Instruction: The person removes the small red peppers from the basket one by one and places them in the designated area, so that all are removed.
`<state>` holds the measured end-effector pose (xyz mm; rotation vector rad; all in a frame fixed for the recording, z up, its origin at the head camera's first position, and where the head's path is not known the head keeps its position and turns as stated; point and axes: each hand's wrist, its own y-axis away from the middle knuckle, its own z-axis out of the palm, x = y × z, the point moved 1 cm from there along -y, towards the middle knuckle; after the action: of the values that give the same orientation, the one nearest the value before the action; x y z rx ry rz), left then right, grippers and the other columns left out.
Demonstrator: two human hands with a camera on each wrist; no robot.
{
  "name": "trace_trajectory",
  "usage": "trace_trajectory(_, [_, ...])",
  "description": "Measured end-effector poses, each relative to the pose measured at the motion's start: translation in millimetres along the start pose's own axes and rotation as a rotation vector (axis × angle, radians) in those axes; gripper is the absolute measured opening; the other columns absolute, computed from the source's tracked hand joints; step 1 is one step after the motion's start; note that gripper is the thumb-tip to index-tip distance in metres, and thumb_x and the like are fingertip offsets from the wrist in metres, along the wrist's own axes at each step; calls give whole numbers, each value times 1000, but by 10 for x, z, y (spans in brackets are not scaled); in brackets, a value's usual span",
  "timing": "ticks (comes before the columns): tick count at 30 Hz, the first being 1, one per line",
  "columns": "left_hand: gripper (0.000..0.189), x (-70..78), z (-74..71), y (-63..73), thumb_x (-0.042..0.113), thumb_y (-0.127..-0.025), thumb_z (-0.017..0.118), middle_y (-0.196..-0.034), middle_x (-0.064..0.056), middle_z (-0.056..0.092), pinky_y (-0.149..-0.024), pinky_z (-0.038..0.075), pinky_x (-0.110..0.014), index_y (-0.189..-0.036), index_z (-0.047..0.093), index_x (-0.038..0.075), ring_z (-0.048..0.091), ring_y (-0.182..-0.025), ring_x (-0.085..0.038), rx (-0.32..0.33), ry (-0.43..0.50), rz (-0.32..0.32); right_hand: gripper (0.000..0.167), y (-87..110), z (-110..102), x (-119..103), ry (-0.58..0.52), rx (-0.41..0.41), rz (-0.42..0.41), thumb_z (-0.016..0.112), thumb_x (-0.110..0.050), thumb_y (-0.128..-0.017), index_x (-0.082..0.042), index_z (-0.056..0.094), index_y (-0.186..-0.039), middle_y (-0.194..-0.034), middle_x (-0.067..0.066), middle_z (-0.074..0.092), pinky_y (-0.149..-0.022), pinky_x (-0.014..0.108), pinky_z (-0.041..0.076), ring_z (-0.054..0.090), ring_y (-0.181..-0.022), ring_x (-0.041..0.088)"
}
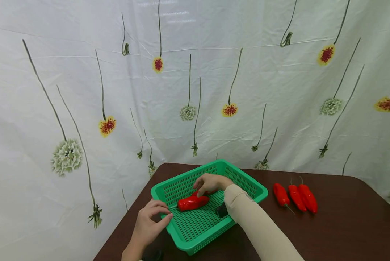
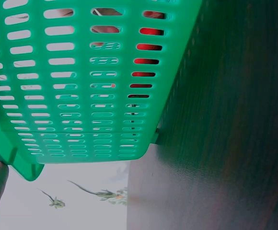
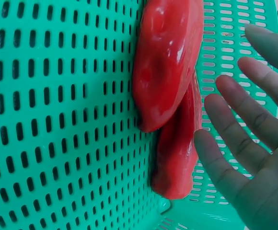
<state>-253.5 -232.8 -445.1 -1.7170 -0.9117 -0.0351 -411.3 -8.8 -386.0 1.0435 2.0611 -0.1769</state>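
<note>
My left hand (image 1: 150,221) holds the left rim of a green plastic basket (image 1: 195,248), fingers and thumb at the edge. In the left wrist view, a fingertip meets the basket's (image 2: 76,124) rim at lower left. Over the inside of the basket, my right hand (image 1: 211,183) reaches in with nothing in its grasp. Its fingers (image 3: 254,120) are extended and slightly apart beside the red peppers. One glossy red pepper (image 3: 170,62) partly overlaps another red pepper (image 3: 175,163) on the slotted basket floor. The right hand partly covers the peppers in the head view.
Three red peppers with thin stems lie on the dark table (image 1: 351,210) right of the basket: a left pepper (image 1: 281,194), a middle pepper (image 1: 297,197) and a right pepper (image 1: 307,198). A white flowered curtain (image 1: 195,137) hangs behind the table.
</note>
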Motion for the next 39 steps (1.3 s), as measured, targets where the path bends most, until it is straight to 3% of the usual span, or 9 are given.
trace_trajectory(11, [34,-17,6,4,-7,-69,84,-88,8,68,-76,51,-20,-78,75,25,60,-84,-8,13,5,20,36,-6,81,55,-38,-21,-1,75,-7,-88,-4,67,-123,-128,14,65,-98,46,53,62,-118,28])
trace_trajectory(31, [33,-15,26,6,-8,-69,83,-88,8,68,-76,49,-17,-77,75,23,60,-84,-7,15,2,14,39,23,104,75,56,-25,2,74,-4,-88,-6,67,-126,-129,12,66,-99,43,53,60,-121,28])
trace_trajectory(39, [34,-21,24,-1,-9,-68,83,-88,8,68,-78,48,-14,-77,75,23,60,-84,-8,20,5,20,42,9,121,97,101,-78,38,74,-6,-88,-6,65,-129,-126,11,65,-99,43,53,61,-115,26])
